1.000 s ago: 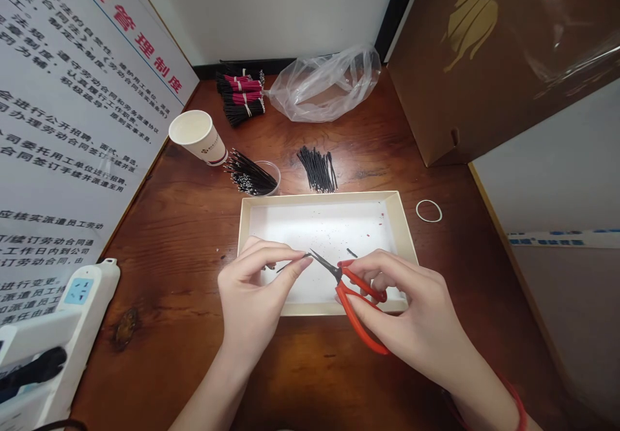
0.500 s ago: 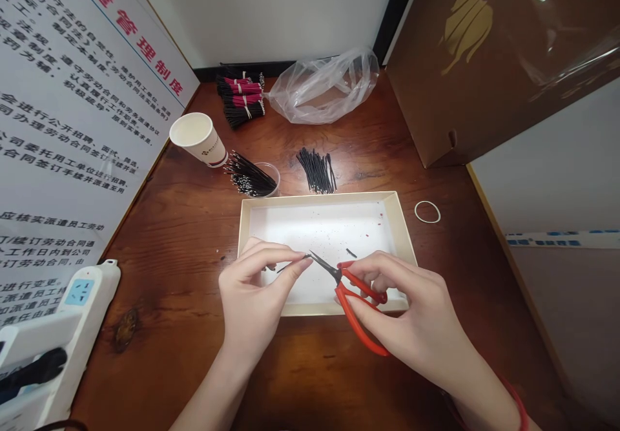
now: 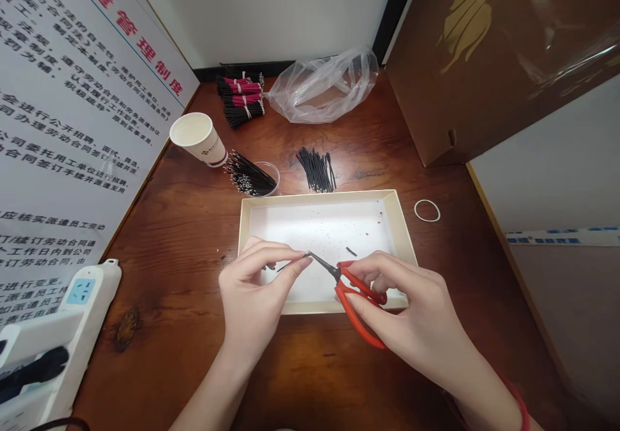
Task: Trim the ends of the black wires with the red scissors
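Note:
My left hand (image 3: 256, 295) pinches a thin black wire piece (image 3: 290, 263) between thumb and forefinger over the shallow cream tray (image 3: 402, 237). My right hand (image 3: 411, 318) grips red-handled scissors (image 3: 356, 305), whose dark blades meet the wire's tip near the left fingertips. A short black offcut (image 3: 351, 251) and red specks lie on the tray's white floor.
Behind the tray lie loose black wires (image 3: 317, 169) and a small clear cup of wires (image 3: 254, 178). A paper cup (image 3: 198, 137), banded red and black bundles (image 3: 241, 98), a plastic bag (image 3: 324, 85), a rubber band (image 3: 427, 210), a brown box (image 3: 494, 50) and a power strip (image 3: 58, 327) surround them.
The scissor handles have closed slightly and the blades sit a touch nearer the wire tip. Both hands stay in place over the tray.

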